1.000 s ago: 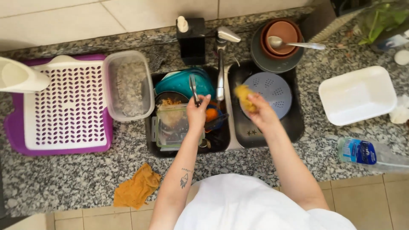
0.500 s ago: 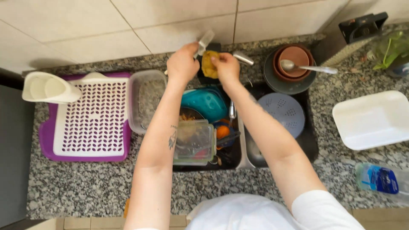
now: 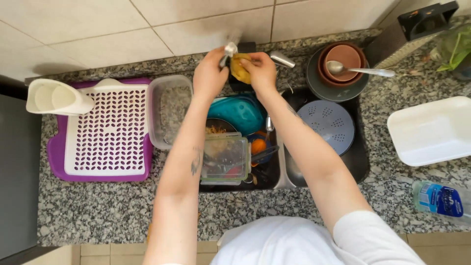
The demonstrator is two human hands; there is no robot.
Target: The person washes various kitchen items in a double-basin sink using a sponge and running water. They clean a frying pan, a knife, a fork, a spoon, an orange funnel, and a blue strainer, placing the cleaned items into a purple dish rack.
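Yellow sponge point(image 3: 240, 68): pinched between both hands above the rear edge of the sink, just in front of the wall tiles.
Right hand point(image 3: 260, 70): fingers closed on the right side of the yellow sponge.
Left hand point(image 3: 210, 73): fingers closed around a metal utensil point(image 3: 227, 51) whose shiny end sticks up past the knuckles; which kind of utensil it is cannot be told. The utensil touches the sponge.
Tap point(image 3: 282, 59): chrome, just right of the right hand, at the back of the sink.
Left sink bowl point(image 3: 267, 176): below the forearms, filled with dishes; a teal dish point(image 3: 240, 114) lies at the rear, a clear square container point(image 3: 225, 159) with food residue lies at the front, and an orange item point(image 3: 258, 145) sits beside it.
Right sink bowl point(image 3: 360, 162): holds a pale blue perforated lid point(image 3: 327, 121).
Clear plastic tub point(image 3: 169, 110): on the tabletop point(image 3: 113, 211), touching the left rim of the sink.
Drying rack point(image 3: 105, 132): white perforated tray on a purple base, left of the tub, with a white cutlery holder point(image 3: 56, 97) at its rear left corner.
Stacked bowls point(image 3: 338, 68): brown bowls on a dark plate, right of the tap, with a spoon point(image 3: 360, 70) resting across them.
White foam tray point(image 3: 431, 130): on the tabletop, well right of the sink.
Plastic bottle point(image 3: 441, 198): lying on its side near the front right edge.
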